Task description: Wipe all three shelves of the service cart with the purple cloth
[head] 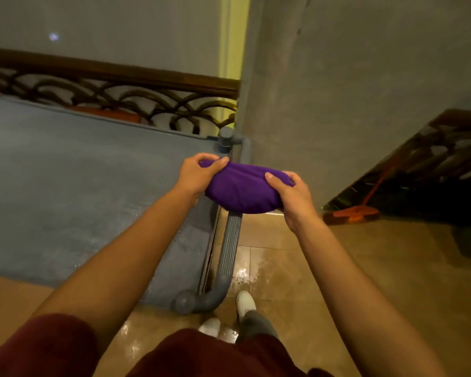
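The purple cloth [242, 190] is bunched into a folded bundle, held in the air above the cart's grey push handle [230, 246]. My left hand [197, 174] grips its left end and my right hand [292, 195] grips its right end. The grey top shelf of the service cart [74, 186] spreads out to the left, below my left forearm, with wet-looking streaks near its right edge. The two lower shelves are hidden under the top one.
A grey wall [351, 91] stands close behind the cart's right end. A dark wood and iron railing [125, 93] runs behind the cart. An orange mop [362, 205] lies on the shiny tiled floor at right. My white shoes [245, 303] stand by the handle.
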`<action>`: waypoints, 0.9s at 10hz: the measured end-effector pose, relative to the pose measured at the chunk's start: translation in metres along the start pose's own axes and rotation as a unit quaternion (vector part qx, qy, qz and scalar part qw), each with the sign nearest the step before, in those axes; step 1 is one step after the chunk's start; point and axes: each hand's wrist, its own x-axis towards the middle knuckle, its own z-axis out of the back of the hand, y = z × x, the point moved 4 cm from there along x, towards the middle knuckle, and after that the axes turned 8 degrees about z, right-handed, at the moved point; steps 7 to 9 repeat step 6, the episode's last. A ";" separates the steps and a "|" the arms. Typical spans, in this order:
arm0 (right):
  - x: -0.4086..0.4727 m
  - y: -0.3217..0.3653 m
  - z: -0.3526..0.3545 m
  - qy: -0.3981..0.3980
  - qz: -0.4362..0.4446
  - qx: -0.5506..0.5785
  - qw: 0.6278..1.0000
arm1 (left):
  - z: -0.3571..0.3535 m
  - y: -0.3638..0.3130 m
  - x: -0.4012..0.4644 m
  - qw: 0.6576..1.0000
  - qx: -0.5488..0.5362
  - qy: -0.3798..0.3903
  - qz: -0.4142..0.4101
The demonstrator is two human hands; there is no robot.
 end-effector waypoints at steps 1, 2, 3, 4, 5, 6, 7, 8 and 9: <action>0.025 -0.034 -0.008 0.051 -0.056 0.029 0.997 | 0.004 0.030 0.019 0.997 0.025 -0.068 0.030; 0.033 -0.062 -0.012 0.089 -0.098 0.060 0.989 | -0.005 0.066 0.018 0.991 0.063 -0.078 0.085; 0.033 -0.079 -0.018 0.135 -0.120 0.085 0.980 | -0.015 0.090 0.013 0.987 0.050 -0.098 0.116; 0.037 -0.076 -0.018 0.188 -0.119 0.082 0.972 | -0.016 0.092 0.011 0.985 0.041 -0.105 0.127; 0.045 -0.073 -0.015 0.229 -0.086 -0.020 0.969 | -0.009 0.092 0.008 0.982 0.101 -0.109 0.115; 0.049 -0.041 -0.004 0.203 0.014 -0.185 0.961 | 0.010 0.090 0.002 0.976 0.141 -0.153 0.057; 0.049 -0.041 -0.004 0.203 0.014 -0.185 0.961 | 0.010 0.090 0.002 0.976 0.141 -0.153 0.057; 0.049 -0.041 -0.004 0.203 0.014 -0.185 0.961 | 0.010 0.090 0.002 0.976 0.141 -0.153 0.057; 0.049 -0.041 -0.004 0.203 0.014 -0.185 0.961 | 0.010 0.090 0.002 0.976 0.141 -0.153 0.057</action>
